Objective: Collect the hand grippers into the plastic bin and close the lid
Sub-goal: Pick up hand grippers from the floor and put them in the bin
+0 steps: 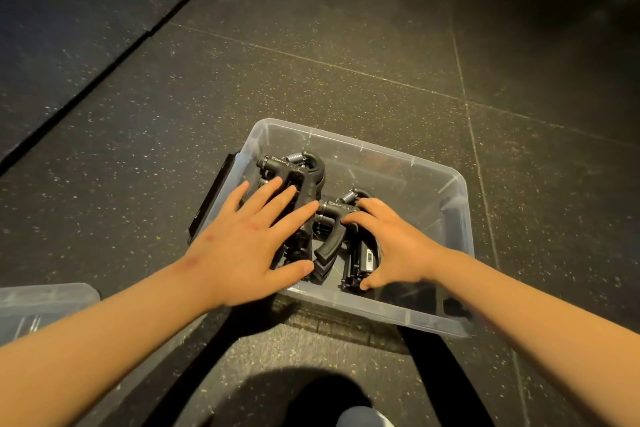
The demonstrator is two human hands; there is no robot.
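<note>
The black hand grippers, with coiled metal springs, lie piled inside the clear plastic bin on the speckled dark floor; their exact number cannot be told. The left hand lies flat and spread on the left pile, while the right hand curls around a gripper at the right. A clear lid lies at the near left.

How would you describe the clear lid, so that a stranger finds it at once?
Start at the clear plastic bin on the dark floor. Follow the left forearm toward the picture's lower left corner: the lid lies there, flat, half hidden, holding no hand grippers.
</note>
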